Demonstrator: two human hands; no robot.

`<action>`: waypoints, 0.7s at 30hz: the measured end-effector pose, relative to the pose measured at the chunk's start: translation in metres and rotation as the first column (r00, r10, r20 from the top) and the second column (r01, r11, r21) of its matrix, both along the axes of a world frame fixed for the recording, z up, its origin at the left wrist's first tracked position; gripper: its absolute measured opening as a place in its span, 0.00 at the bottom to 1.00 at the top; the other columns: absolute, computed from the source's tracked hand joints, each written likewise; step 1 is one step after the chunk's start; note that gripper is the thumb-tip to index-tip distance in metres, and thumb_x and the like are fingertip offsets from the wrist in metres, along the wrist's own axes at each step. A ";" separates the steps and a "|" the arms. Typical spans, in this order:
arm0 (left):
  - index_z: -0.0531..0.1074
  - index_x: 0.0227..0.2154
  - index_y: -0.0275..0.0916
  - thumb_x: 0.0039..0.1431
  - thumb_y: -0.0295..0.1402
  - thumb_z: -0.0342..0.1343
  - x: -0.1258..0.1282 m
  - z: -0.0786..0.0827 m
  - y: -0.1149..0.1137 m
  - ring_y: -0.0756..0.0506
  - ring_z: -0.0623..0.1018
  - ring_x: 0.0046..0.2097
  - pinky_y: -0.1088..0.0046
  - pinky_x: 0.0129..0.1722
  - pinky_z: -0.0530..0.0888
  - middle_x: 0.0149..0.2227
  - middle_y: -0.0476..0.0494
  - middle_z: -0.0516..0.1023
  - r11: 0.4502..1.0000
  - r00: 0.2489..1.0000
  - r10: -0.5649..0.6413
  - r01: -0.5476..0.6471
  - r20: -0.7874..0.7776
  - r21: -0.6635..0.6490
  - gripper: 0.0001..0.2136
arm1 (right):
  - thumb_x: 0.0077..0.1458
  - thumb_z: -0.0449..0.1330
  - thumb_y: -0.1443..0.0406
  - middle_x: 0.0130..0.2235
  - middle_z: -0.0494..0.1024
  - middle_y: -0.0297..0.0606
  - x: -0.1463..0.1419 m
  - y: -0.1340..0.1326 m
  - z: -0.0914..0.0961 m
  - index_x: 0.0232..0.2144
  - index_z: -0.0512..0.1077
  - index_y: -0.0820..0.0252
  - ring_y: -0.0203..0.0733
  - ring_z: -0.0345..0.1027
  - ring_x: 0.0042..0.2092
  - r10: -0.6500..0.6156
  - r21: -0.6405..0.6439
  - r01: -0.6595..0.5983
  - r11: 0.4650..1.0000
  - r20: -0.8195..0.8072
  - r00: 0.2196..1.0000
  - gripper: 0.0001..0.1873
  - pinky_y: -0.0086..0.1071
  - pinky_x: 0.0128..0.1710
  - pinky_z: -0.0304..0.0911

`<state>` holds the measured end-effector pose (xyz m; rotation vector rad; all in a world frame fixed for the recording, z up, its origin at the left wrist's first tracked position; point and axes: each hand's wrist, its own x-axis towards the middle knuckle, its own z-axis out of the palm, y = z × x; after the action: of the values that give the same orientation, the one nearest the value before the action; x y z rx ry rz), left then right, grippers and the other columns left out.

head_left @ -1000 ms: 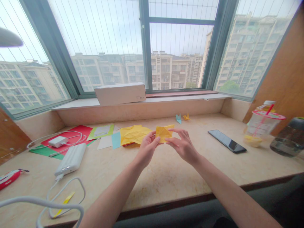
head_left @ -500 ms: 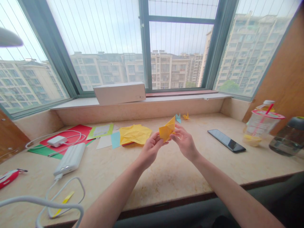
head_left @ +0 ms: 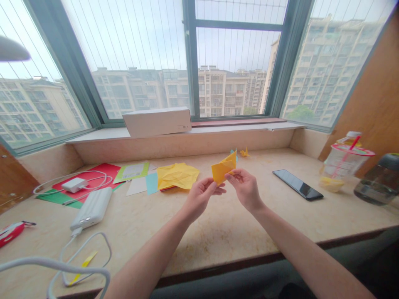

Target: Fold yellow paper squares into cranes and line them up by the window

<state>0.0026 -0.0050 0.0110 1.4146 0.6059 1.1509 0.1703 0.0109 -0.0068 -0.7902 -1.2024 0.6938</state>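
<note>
A small folded piece of orange-yellow paper (head_left: 223, 167) is held above the stone counter (head_left: 218, 232), between both hands. My left hand (head_left: 199, 197) pinches its lower left corner with thumb and fingertips. My right hand (head_left: 246, 187) pinches its lower right edge, fingers curled. The paper stands tilted, its upper point rising to the right. Behind it on the counter lie a crumpled yellow sheet (head_left: 177, 175) and two tiny folded paper figures, one orange (head_left: 245, 153), the other blue and mostly hidden.
A black phone (head_left: 297, 184) lies to the right, with a plastic cup (head_left: 344, 162) and a bottle (head_left: 378, 179) beyond. At left are coloured paper sheets (head_left: 93, 174), a white charger (head_left: 74, 185), a power bank (head_left: 92, 209) and cables. A white box (head_left: 157, 121) sits on the sill.
The folded paper has been turned and raised from a flat hold to a tilted one with its point up. Both hands shifted slightly right and now pinch its lower corners.
</note>
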 end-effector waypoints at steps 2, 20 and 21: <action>0.76 0.44 0.32 0.60 0.40 0.60 0.000 0.001 -0.002 0.43 0.82 0.39 0.65 0.44 0.77 0.41 0.35 0.82 1.000 0.999 -0.001 0.002 -0.035 0.024 0.16 | 0.49 0.69 0.57 0.31 0.78 0.36 0.000 -0.001 0.000 0.32 0.74 0.59 0.40 0.71 0.33 -0.033 0.020 0.032 0.999 0.034 0.999 0.13 0.35 0.38 0.66; 0.77 0.40 0.32 0.59 0.38 0.61 0.003 0.001 -0.001 0.44 0.83 0.37 0.68 0.40 0.77 0.39 0.36 0.83 0.997 0.995 0.071 -0.069 -0.076 0.037 0.13 | 0.53 0.67 0.60 0.30 0.79 0.30 -0.007 -0.007 0.010 0.41 0.62 0.52 0.37 0.72 0.29 0.029 0.060 -0.022 0.998 -0.106 0.994 0.18 0.32 0.31 0.68; 0.77 0.39 0.32 0.59 0.39 0.61 0.004 0.001 -0.002 0.44 0.83 0.37 0.68 0.40 0.77 0.38 0.37 0.83 0.997 0.995 0.077 -0.075 -0.070 0.030 0.13 | 0.53 0.67 0.60 0.30 0.79 0.30 -0.007 -0.007 0.009 0.42 0.62 0.52 0.37 0.72 0.29 0.024 0.056 -0.019 0.998 -0.102 0.994 0.18 0.32 0.31 0.68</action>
<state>0.0063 -0.0069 0.0120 1.4712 0.7019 1.1763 0.1634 0.0041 0.0023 -0.6888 -1.1336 0.7081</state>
